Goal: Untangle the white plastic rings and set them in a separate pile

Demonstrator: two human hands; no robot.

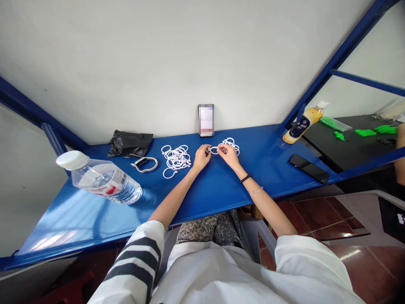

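Between my two hands is a white plastic ring [214, 147], like a shower curtain ring. My left hand [203, 157] pinches the ring's left end, where a small knob shows. At its opposite side, the fingertips of my right hand [228, 155] grip the same ring. Just behind my right hand lies a small group of white rings [230, 140], partly covered by that hand. A larger heap of white rings [177, 158] lies left of my left hand, several of them overlapping.
On the blue table [209, 185], a water bottle [109, 181], a black plastic bag [129, 143] and a wristwatch [144, 164] stand or lie left. A phone [206, 120] leans against the wall. Rightward are a dark phone [308, 168] and a juice bottle [302, 124].
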